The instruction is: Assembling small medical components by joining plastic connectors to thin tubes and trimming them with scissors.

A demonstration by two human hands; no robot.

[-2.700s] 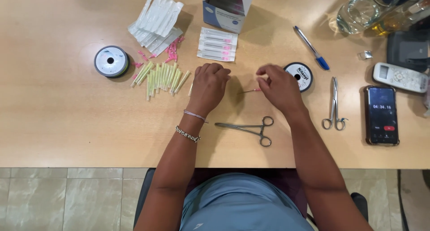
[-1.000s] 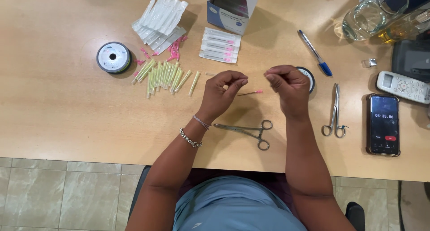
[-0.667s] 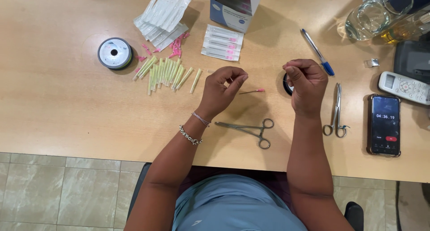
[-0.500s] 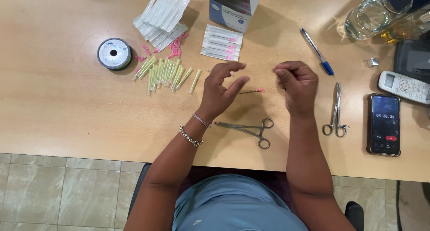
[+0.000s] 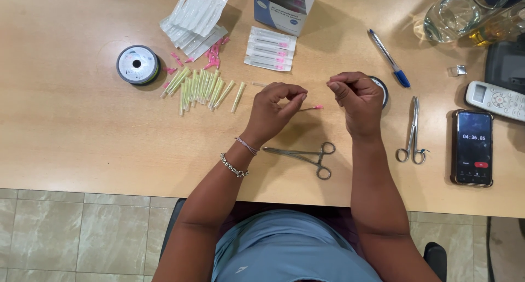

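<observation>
A thin needle with a pink hub lies level just off the left hand's pinched fingertips, hub end pointing toward the right hand, whose curled fingers sit just beyond it.

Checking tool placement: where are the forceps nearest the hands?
In the head view, the forceps lie on the table between the forearms, just below the left hand.

On the worktop, the spool lies far left, the capped tubes just right of it, the open box behind, forceps nearest the person, scissors left of the phone
</observation>
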